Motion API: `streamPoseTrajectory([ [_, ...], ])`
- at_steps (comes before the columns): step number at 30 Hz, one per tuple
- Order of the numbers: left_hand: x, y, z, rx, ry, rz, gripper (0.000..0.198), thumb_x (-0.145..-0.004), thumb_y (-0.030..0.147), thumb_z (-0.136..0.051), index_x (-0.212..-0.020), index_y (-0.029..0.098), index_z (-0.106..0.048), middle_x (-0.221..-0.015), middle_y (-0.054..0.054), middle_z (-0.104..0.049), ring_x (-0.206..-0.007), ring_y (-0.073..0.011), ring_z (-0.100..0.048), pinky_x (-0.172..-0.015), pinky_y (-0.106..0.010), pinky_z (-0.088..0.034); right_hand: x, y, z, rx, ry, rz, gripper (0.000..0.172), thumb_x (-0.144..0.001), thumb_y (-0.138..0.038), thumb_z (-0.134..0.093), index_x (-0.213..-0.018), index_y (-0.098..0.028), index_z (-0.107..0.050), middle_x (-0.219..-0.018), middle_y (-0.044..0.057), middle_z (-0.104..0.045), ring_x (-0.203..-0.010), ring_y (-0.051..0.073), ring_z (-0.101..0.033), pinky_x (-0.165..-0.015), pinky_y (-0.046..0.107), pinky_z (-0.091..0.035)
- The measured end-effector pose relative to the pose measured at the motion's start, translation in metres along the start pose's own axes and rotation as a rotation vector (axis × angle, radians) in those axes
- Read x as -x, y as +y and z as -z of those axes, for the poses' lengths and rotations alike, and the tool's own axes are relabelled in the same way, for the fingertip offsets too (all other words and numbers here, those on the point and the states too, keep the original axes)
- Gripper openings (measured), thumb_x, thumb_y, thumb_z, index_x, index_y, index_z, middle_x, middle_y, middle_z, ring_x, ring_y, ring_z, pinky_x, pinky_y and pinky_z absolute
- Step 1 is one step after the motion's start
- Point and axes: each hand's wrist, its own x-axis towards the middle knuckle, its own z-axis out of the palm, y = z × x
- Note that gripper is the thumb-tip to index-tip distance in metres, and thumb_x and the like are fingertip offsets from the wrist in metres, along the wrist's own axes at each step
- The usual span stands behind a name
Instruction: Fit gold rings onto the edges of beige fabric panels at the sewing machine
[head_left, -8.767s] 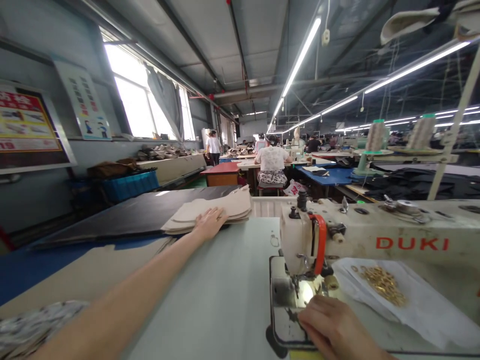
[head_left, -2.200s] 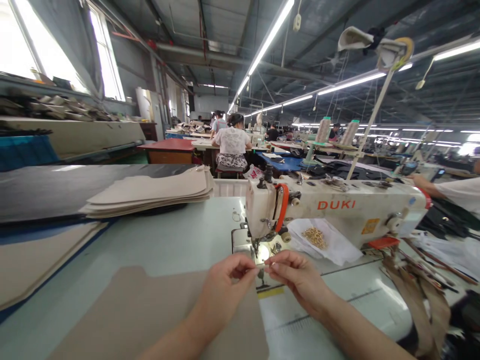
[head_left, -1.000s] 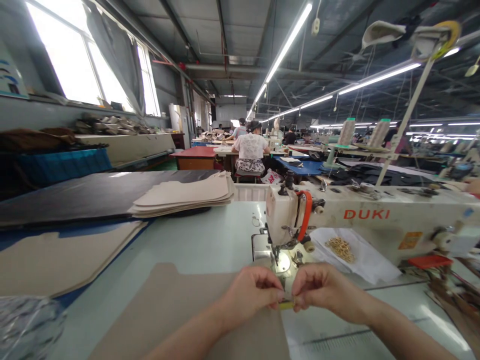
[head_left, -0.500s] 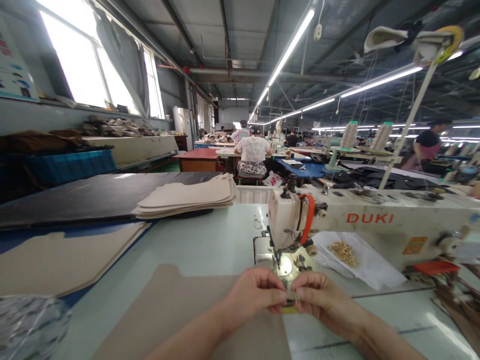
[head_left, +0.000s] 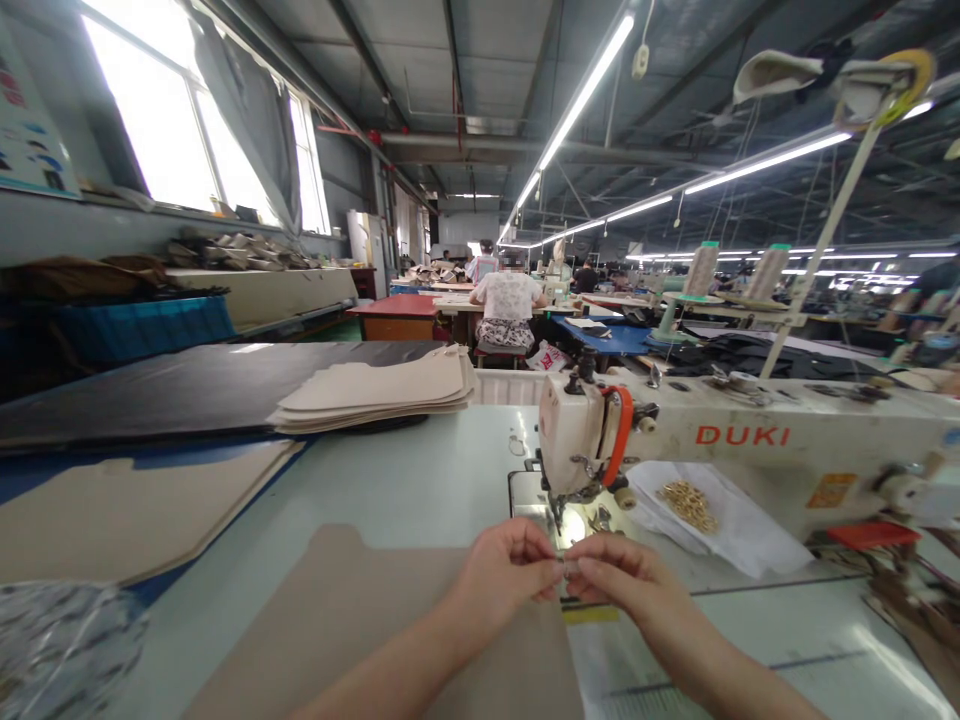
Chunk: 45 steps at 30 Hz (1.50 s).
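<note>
In front of the sewing machine [head_left: 592,430], my left hand [head_left: 506,570] and my right hand [head_left: 626,575] meet fingertip to fingertip. Both are closed in a pinch on something small between them, too hidden to name. Their fingers hover just on the near side of the lit needle plate [head_left: 574,525]. A beige cut panel [head_left: 390,630] lies flat on the table, under my left hand and forearm. Right of the needle, small gold-coloured metal pieces [head_left: 688,505] sit heaped on a white cloth or bag [head_left: 739,535].
Stacked beige panels [head_left: 375,390] lie at the back left, with another stack [head_left: 127,515] nearer. A patterned fabric bundle [head_left: 67,650] is at the lower left corner. A thread stand pole [head_left: 821,245] rises behind the machine. A seated co-worker [head_left: 508,305] is farther off.
My two hands have moved slightly up and toward the needle, and their fingertips have come closer together. At the far right, a standing person has gone out of sight.
</note>
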Motion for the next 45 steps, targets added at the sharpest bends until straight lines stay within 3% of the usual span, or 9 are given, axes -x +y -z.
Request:
streamPoseTrajectory([
  [7, 0.002, 0.007, 0.0, 0.098, 0.01, 0.104, 0.044, -0.057, 0.055, -0.072, -0.069, 0.016, -0.056, -0.054, 0.001, -0.061, -0.05, -0.0121, -0.056, -0.057, -0.026, -0.044, -0.005, 0.001, -0.007, -0.241, 0.038, -0.088, 0.035, -0.049, -0.034, -0.087, -0.071, -0.015, -0.068, -0.067, 0.001, -0.068, -0.06, 0.01, -0.062, -0.065, 0.023, -0.05],
  [10, 0.004, 0.009, -0.001, 0.166, 0.004, 0.171, 0.039, -0.056, 0.046, -0.074, -0.077, 0.016, -0.06, -0.06, 0.001, -0.063, -0.056, -0.0116, -0.059, -0.063, -0.026, -0.045, -0.006, 0.005, -0.007, -0.297, 0.04, -0.076, 0.033, -0.051, -0.032, -0.087, -0.072, -0.015, -0.069, -0.068, 0.001, -0.069, -0.061, 0.01, -0.062, -0.065, 0.021, -0.05],
  [13, 0.004, 0.008, -0.003, 0.134, -0.007, 0.181, 0.034, -0.049, 0.034, -0.077, -0.071, 0.015, -0.06, -0.059, 0.003, -0.062, -0.055, -0.0101, -0.055, -0.061, -0.024, -0.042, -0.009, 0.014, -0.006, -0.222, 0.018, -0.036, 0.03, -0.056, -0.035, -0.085, -0.072, -0.015, -0.068, -0.065, 0.001, -0.067, -0.058, 0.009, -0.06, -0.06, 0.019, -0.048],
  [18, 0.0, 0.005, -0.001, -0.002, -0.021, 0.16, 0.023, -0.05, 0.031, -0.069, -0.062, 0.016, -0.056, -0.053, 0.003, -0.058, -0.052, -0.0112, -0.052, -0.056, -0.025, -0.04, -0.013, 0.021, -0.007, -0.086, 0.03, 0.002, 0.037, -0.053, -0.043, -0.084, -0.069, -0.015, -0.065, -0.063, 0.0, -0.065, -0.057, 0.012, -0.059, -0.06, 0.023, -0.047],
  [21, 0.0, 0.002, 0.0, -0.121, -0.013, 0.113, 0.014, -0.054, 0.026, -0.062, -0.06, 0.017, -0.053, -0.052, 0.003, -0.056, -0.052, -0.0129, -0.05, -0.054, -0.026, -0.038, -0.008, 0.019, -0.009, 0.057, 0.009, 0.122, 0.035, -0.064, -0.048, -0.075, -0.07, -0.016, -0.063, -0.066, 0.001, -0.063, -0.063, 0.015, -0.059, -0.063, 0.026, -0.047],
  [25, 0.005, 0.001, 0.003, -0.411, 0.053, -0.053, 0.003, -0.059, 0.019, -0.053, -0.059, 0.016, -0.056, -0.056, 0.003, -0.053, -0.056, -0.0126, -0.046, -0.054, -0.024, -0.034, -0.001, 0.017, -0.013, 0.298, 0.006, 0.252, 0.025, -0.072, -0.036, -0.068, -0.086, -0.017, -0.06, -0.076, 0.002, -0.062, -0.07, 0.016, -0.057, -0.065, 0.026, -0.044],
  [28, 0.006, 0.0, 0.005, -0.517, 0.087, -0.071, 0.004, -0.06, 0.016, -0.051, -0.058, 0.017, -0.054, -0.055, 0.004, -0.049, -0.055, -0.0119, -0.043, -0.052, -0.023, -0.032, 0.0, 0.016, -0.014, 0.417, -0.028, 0.271, 0.017, -0.073, -0.03, -0.065, -0.081, -0.017, -0.058, -0.074, 0.001, -0.059, -0.07, 0.016, -0.056, -0.066, 0.026, -0.043],
  [36, -0.001, -0.012, 0.007, -0.436, 0.103, -0.05, 0.002, -0.058, 0.019, -0.055, -0.059, 0.017, -0.054, -0.054, 0.003, -0.054, -0.055, -0.0137, -0.048, -0.051, -0.024, -0.032, -0.003, 0.022, -0.009, 0.664, 0.036, 0.38, 0.014, -0.08, -0.022, -0.049, -0.071, -0.018, -0.058, -0.07, 0.002, -0.059, -0.068, 0.015, -0.053, -0.061, 0.024, -0.039],
  [45, -0.006, -0.008, 0.003, -0.229, 0.141, 0.087, 0.007, -0.05, 0.015, -0.055, -0.055, 0.018, -0.05, -0.049, 0.003, -0.059, -0.051, -0.0148, -0.055, -0.053, -0.025, -0.04, -0.007, 0.029, -0.008, 0.534, 0.145, 0.324, 0.016, -0.077, -0.027, -0.053, -0.065, -0.018, -0.055, -0.063, 0.0, -0.055, -0.061, 0.014, -0.049, -0.058, 0.024, -0.038],
])
